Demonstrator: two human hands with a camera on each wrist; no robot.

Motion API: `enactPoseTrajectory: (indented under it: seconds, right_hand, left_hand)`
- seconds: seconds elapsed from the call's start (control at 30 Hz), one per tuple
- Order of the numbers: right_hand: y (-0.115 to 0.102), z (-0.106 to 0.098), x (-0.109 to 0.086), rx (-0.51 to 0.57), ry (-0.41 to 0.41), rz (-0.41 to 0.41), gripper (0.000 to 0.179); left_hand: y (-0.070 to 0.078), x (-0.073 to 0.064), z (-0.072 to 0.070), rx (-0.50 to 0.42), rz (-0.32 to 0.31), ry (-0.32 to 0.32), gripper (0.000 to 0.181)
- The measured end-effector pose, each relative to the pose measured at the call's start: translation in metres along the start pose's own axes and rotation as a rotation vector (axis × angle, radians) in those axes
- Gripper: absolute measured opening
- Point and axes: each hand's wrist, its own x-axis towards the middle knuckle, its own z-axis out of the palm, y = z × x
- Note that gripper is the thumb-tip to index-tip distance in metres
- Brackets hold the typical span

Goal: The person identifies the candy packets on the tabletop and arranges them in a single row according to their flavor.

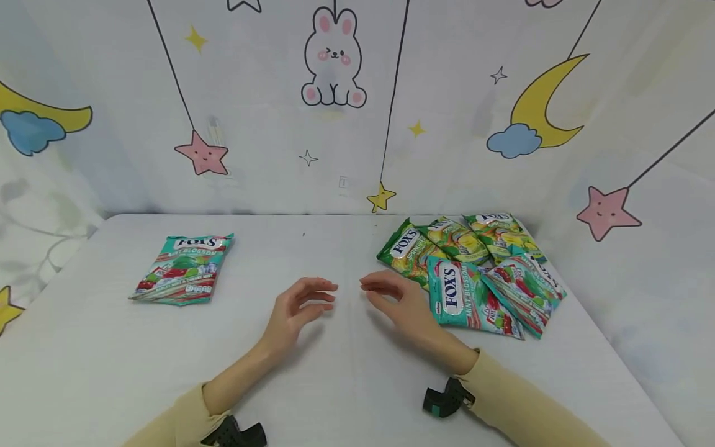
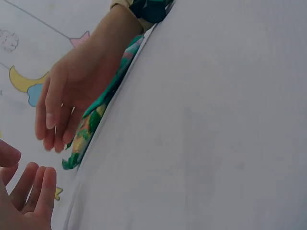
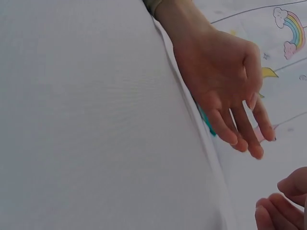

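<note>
My left hand (image 1: 297, 310) is over the middle of the white table, fingers loosely bent and holding nothing. Facing it across a small gap is my right hand (image 1: 399, 305), also relaxed with nothing in it. Just beyond the right hand lies a teal Fox's Mint Blossom candy bag (image 1: 472, 297), with a second teal candy bag (image 1: 527, 292) overlapping its right end. Behind them are a green-and-yellow Fox's candy bag (image 1: 410, 251), another yellow one (image 1: 455, 239) and a third (image 1: 503, 233). Alone on the left sits one more teal Mint Blossom bag (image 1: 187, 270).
The white table (image 1: 352, 385) ends at a far edge against a white curtain (image 1: 268, 93) printed with a rabbit, moons and stars. Each wrist carries a black camera mount, such as the right one (image 1: 447, 397).
</note>
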Motion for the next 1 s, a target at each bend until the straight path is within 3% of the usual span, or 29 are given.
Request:
enactPoseTrajectory:
  seconds: [0.23,0.5,0.67,0.77,0.9,1.0]
  right_hand:
    - [0.001,-0.028,-0.015,-0.030,0.045,-0.036,0.024]
    - [0.006,-0.061,-0.023,-0.074,0.094,-0.085,0.021]
    - [0.009,-0.083,-0.023,-0.148,0.153,-0.063,0.021]
    - [0.001,-0.094,-0.024,-0.218,0.206,-0.037,0.020]
    - [-0.004,-0.105,-0.023,-0.292,0.262,0.002,0.019]
    - [0.006,-0.116,-0.023,-0.348,0.287,0.023,0.020]
  left_hand:
    - [0.003,0.004,0.044,-0.037,-0.114,-0.129,0.035]
    - [0.000,0.008,0.085,-0.085,-0.160,-0.224,0.036]
    - [-0.002,0.013,0.111,-0.113,-0.198,-0.298,0.035]
    - [0.000,0.014,0.127,-0.132,-0.254,-0.338,0.034]
    - [0.004,0.015,0.151,-0.176,-0.353,-0.336,0.035]
    - [0.006,0.015,0.169,-0.218,-0.415,-0.307,0.040]
